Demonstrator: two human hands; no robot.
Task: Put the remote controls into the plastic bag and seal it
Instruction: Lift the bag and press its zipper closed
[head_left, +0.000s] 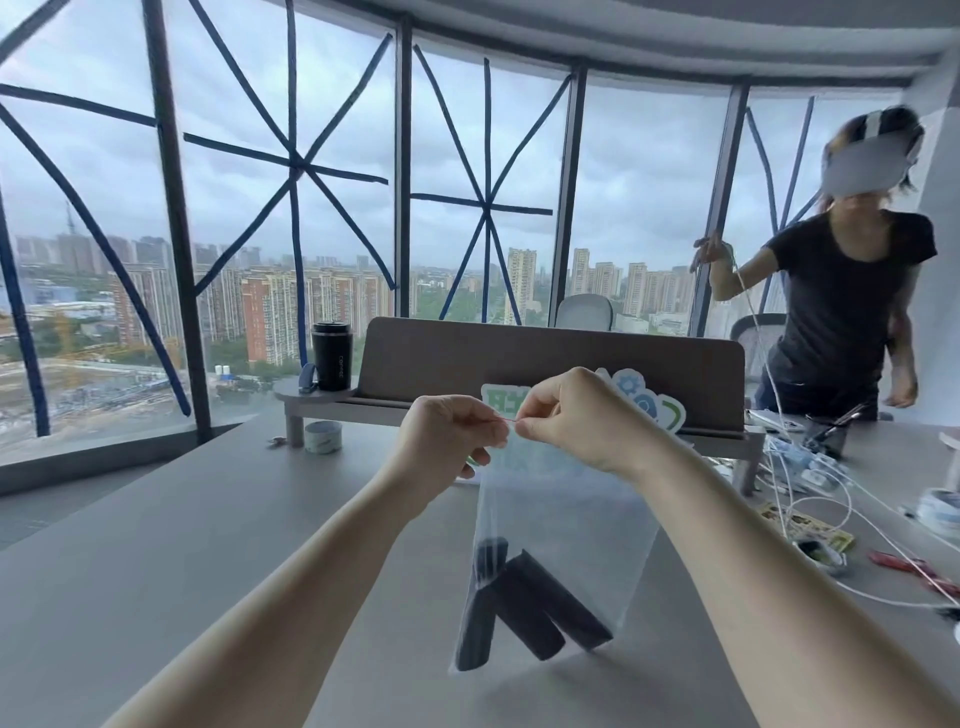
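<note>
A clear plastic bag (566, 525) hangs upright above the grey table (208, 545), held by its top edge. Inside at the bottom lie three dark remote controls (524, 603), leaning against each other. My left hand (447, 436) pinches the bag's top strip from the left. My right hand (576, 415) pinches the same strip from the right, fingertips almost touching the left ones. The bag's lower edge sits close to the tabletop.
A desk shelf (519, 364) stands behind the bag with a black tumbler (332, 356) on it and a tape roll (323, 436) below. Cables, tape and small tools (831, 499) clutter the right side. A person in a black shirt (841, 291) stands at the far right.
</note>
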